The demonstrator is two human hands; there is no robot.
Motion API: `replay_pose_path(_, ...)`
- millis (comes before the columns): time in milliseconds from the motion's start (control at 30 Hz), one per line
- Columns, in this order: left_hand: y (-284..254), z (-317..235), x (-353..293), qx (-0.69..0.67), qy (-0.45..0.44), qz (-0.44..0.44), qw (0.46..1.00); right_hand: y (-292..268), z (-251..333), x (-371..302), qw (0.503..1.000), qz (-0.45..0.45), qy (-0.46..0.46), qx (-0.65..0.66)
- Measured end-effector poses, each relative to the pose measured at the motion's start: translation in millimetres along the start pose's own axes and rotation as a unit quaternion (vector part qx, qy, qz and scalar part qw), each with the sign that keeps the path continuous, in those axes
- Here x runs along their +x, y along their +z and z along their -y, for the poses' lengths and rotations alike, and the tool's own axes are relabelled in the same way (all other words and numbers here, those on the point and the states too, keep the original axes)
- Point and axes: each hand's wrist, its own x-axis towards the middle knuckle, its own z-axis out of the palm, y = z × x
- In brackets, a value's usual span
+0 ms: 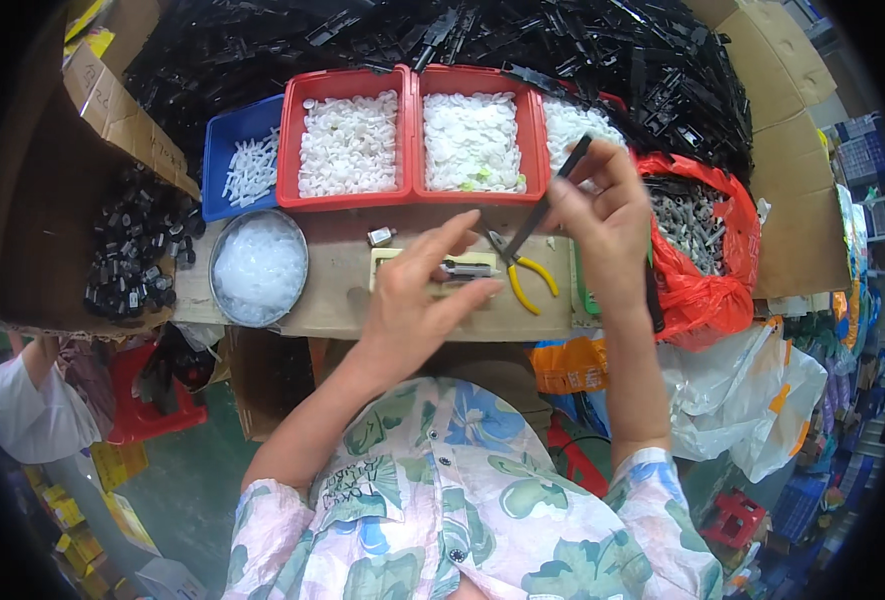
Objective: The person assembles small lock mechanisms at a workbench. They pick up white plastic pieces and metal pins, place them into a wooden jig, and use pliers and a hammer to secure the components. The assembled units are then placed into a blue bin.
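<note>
And here's the right hand (602, 205), fingers pinched shut on a slim black strip (547, 205), holding it aslant above the worktop (337, 285), its lower end near the yellow-handled pliers (524, 272)! Left hand (412, 285) now: thumb and forefinger spread wide around a silver part (469, 270) at the cream tray (387, 257); can't tell whether they touch it. Room to move? A bare stretch runs from that tray left to the round bowl (259, 268), which sits close to the front edge. Red bins (410, 140) wall off the back, and the red bag (707, 300) crowds the right!
</note>
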Motion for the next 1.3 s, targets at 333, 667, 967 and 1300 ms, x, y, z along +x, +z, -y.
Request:
replay_pose_path(333,-44.3,14.4,-4.5,-0.109,-0.19,0.108,0.97,7.3,-16.5,-32.8,0.925,0.054,-0.225,-0.301)
replay_pose_path(667,-64.9,24.0,-2.3,-0.167,-0.268,0.127,0.94,20.4,-33.6,-50.8,0.888,0.173,-0.264,-0.335)
replay_pose_path(967,-76.2,28.2,-8.6,0.136,-0.053,-0.043,0.988,34.9,-55.4,-45.5,0.895,0.206,-0.175,-0.355)
replay_pose_path(1300,-75.7,30.1,-11.1,0.152,-0.026,-0.05,0.987,47.0,-48.1,-44.3,0.878,0.229,-0.158,-0.39)
